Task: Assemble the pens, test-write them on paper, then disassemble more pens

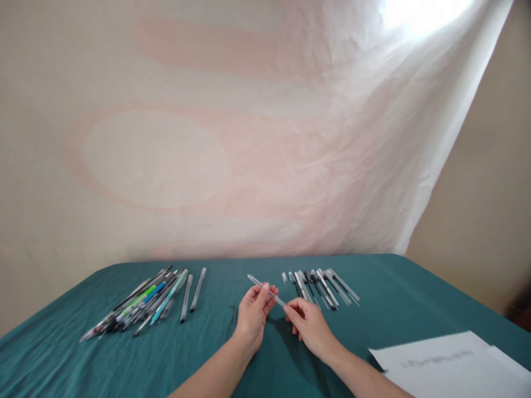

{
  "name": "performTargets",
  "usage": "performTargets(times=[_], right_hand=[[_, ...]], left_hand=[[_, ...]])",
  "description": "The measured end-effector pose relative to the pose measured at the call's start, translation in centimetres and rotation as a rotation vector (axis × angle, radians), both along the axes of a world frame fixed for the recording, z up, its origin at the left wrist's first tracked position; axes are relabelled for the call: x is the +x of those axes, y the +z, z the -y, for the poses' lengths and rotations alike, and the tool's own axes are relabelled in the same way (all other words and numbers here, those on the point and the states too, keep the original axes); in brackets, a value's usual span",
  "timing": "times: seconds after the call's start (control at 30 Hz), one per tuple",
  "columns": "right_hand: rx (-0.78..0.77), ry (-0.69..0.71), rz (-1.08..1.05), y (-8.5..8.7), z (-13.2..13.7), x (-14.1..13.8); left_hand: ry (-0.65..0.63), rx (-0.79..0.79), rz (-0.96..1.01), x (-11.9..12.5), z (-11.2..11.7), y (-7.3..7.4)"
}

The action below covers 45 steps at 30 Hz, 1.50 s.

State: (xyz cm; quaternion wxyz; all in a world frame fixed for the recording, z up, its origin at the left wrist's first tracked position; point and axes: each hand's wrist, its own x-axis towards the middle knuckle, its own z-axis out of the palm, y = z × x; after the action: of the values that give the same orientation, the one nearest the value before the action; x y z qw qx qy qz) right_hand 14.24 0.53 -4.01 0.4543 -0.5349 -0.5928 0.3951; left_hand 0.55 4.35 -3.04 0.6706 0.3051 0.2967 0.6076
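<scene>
A slim, clear pen barrel (277, 299) slants between my two hands above the green cloth. My left hand (254, 314) pinches it around the middle, thumb on top, and its far end points up and to the left. At the lower right end, the fingers of my right hand (307, 323) are closed on the same barrel. Whether a refill sits inside cannot be made out. Just beyond my right hand lies a row of pens and pen parts (327, 287), with small clear caps (284, 277) at its left end.
A heap of mixed pens (141, 304) lies on the left, with two separate pens (193, 293) beside it. White paper sheets (448, 362) with a blurred printed line rest at the front right. The green tablecloth (232, 271) reaches a pale hanging sheet (249, 166) behind.
</scene>
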Motion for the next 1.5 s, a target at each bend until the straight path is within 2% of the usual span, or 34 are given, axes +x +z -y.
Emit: performTargets(times=[0.17,0.4,0.63,0.77,0.97,1.13,1.27,1.4,1.5], right_hand=[[0.004,-0.026,-0.006,0.0,0.1,0.0],[0.01,0.033,-0.044,0.3,0.5,-0.3],[0.016,0.027,0.038,0.6,0.6,-0.4],[0.11,0.04,0.203,1.4,1.2,-0.3],[0.243,0.021,0.664,2.5,2.1,0.0],[0.244,0.072,0.889,2.6,2.7,0.0],[0.23,0.04,1.005,2.8,2.8,0.2],[0.192,-0.059,1.051,3.1,2.3,0.8],[0.139,-0.158,1.038,3.3,1.7,1.6]], left_hand=[[0.035,-0.009,0.003,-0.1,-0.1,0.2],[0.033,-0.014,0.002,-0.1,0.0,0.3],[0.04,-0.016,-0.006,-0.1,0.0,0.3],[0.064,-0.006,-0.022,-0.5,-0.6,0.2],[0.183,-0.019,-0.016,-2.4,-2.7,0.3],[0.386,-0.064,0.036,-3.5,-4.0,0.3],[0.517,-0.084,0.002,-3.9,-4.6,-0.4],[0.538,-0.081,-0.07,-3.9,-4.6,-0.9],[0.446,-0.028,-0.212,-3.4,-3.9,-0.8]])
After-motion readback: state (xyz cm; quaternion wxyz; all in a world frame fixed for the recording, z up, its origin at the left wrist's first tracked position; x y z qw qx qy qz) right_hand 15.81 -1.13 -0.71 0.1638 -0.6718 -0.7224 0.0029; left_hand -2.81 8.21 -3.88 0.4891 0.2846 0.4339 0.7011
